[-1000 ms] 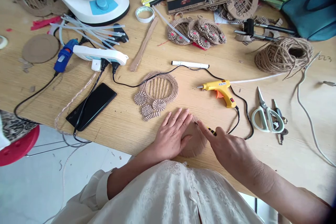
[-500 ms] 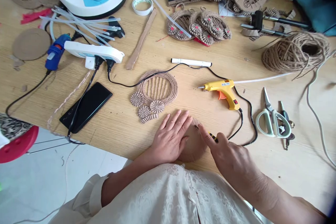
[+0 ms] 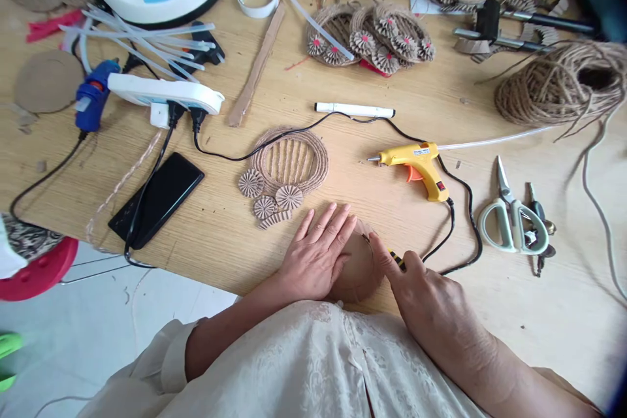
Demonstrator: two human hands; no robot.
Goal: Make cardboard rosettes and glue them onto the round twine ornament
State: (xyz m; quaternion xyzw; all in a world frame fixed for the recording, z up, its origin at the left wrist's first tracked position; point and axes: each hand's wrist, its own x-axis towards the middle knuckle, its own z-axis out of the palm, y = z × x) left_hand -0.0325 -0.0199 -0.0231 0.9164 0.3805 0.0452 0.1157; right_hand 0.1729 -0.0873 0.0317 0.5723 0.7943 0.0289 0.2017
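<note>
Left hand (image 3: 312,259) flat on cardboard (image 3: 359,269), right hand (image 3: 428,294) gripping cutter (image 3: 396,259)!
Overpressing could skid it toward nine o'clock, into fingers (image 3: 335,225).

On a pale wooden worktop (image 3: 220,228), a brown cardboard disc (image 3: 361,277) is partly covered by the left hand (image 3: 316,261), laid palm down. A yellow-and-black cutter (image 3: 396,260) is gripped in the right hand (image 3: 434,297), its tip held at the disc. Beyond them, a twine-wound ring (image 3: 321,173) is edged by pleated rosettes (image 3: 289,196). A yellow glue gun (image 3: 416,166), scissors (image 3: 504,209) and a ball of twine (image 3: 543,91) are seen to the right; leftward, a black smartphone (image 3: 166,199) is crossed by a cord (image 3: 147,186).
</note>
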